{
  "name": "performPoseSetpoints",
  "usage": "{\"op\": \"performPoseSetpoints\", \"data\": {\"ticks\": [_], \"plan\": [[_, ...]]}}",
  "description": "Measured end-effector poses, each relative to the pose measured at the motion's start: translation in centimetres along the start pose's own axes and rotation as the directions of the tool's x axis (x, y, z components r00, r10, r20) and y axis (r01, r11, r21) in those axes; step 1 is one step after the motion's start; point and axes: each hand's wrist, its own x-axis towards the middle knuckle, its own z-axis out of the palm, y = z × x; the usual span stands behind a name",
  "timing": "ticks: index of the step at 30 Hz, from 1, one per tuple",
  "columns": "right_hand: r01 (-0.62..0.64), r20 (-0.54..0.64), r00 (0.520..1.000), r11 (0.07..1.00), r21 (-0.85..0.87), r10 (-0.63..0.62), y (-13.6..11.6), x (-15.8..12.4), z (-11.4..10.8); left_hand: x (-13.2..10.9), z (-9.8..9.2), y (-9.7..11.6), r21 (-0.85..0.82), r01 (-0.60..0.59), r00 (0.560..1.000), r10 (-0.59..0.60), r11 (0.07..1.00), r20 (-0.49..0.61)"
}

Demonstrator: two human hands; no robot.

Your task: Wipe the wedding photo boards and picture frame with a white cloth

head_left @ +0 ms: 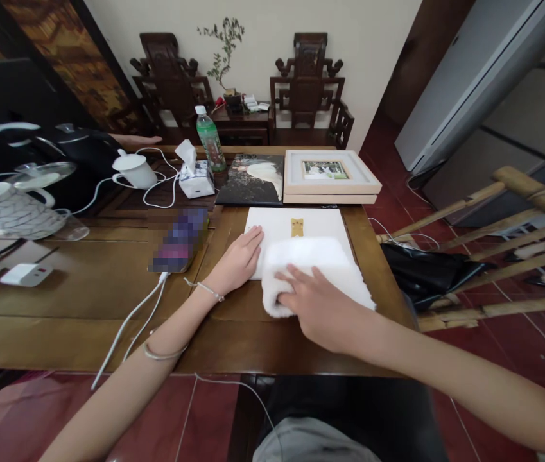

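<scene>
The wooden worktop (84,298) runs beneath both hands. Beyond their fingertips sits a pale-rimmed picture frame (332,172). Nearer lies a flat white panel (323,224) (possibly an album cover), partly under the cloth; it looks stiff and smooth, best held by its edges. The folded white plush cloth (314,255) should be light, soft and easily squashed, with its thick folded edge the natural hold; it lies directly under the right hand (323,307), whose fingers spread over it, though I cannot tell whether they grip. The left hand (239,260) rests flattened, fingers extended, at the panel's left edge. Ahead of the right hand is a small golden bear-shaped figure (296,227) on the panel.
</scene>
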Motion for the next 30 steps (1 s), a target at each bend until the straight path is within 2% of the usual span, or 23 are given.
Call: {"op": "performPoseSetpoints", "data": {"ticks": [3, 6, 11, 14, 17, 20, 22, 25, 28, 30], "plan": [[0.044, 0.006, 0.999, 0.998, 0.045, -0.045, -0.4, -0.5, -0.4, 0.0, 0.0, 0.0, -0.005, -0.001, 1.0, 0.001, 1.0, -0.008], [0.014, -0.048, 0.999, 0.997, 0.073, -0.011, 0.7, 0.5, -0.4, 0.0, 0.0, 0.0, 0.004, -0.002, 1.0, 0.002, 1.0, 0.001], [-0.132, -0.134, 0.982, 0.991, 0.039, 0.136, 4.5, 4.2, -0.9, 0.0, 0.0, 0.0, 0.001, 0.008, 1.0, -0.008, 1.0, 0.001], [-0.183, -0.197, 0.964, 0.983, -0.004, 0.178, 6.5, 6.7, -1.5, 0.1, 0.0, 0.0, -0.027, 0.017, 1.0, -0.017, 0.999, -0.004], [-0.231, -0.246, 0.945, 0.972, -0.033, 0.216, 6.9, 8.8, -1.5, 0.3, -0.2, 0.4, -0.123, 0.059, 0.998, -0.063, 0.991, -0.027], [-0.25, -0.248, 0.943, 0.965, -0.08, 0.224, 5.9, 10.1, -0.8, 0.5, -0.8, 1.1, -0.306, 0.136, 0.975, -0.183, 0.942, -0.129], [-0.175, -0.212, 0.966, 0.977, -0.119, 0.147, 4.8, 10.3, -0.1, 0.5, -1.3, 1.5, -0.429, 0.147, 0.941, -0.259, 0.891, -0.217], [0.037, -0.167, 0.984, 0.989, -0.145, -0.061, 3.3, 9.0, 0.7, 0.5, -1.8, 1.9, -0.502, 0.107, 0.899, -0.299, 0.858, -0.319], [0.199, -0.158, 0.963, 0.971, -0.129, -0.219, 2.0, 6.3, 0.6, 0.4, -1.8, 1.8, -0.495, 0.086, 0.896, -0.284, 0.865, -0.341], [0.246, -0.101, 0.962, 0.965, -0.086, -0.254, 1.3, 4.3, 0.0, 0.5, -1.5, 1.6, -0.487, 0.102, 0.901, -0.288, 0.867, -0.324]]}}
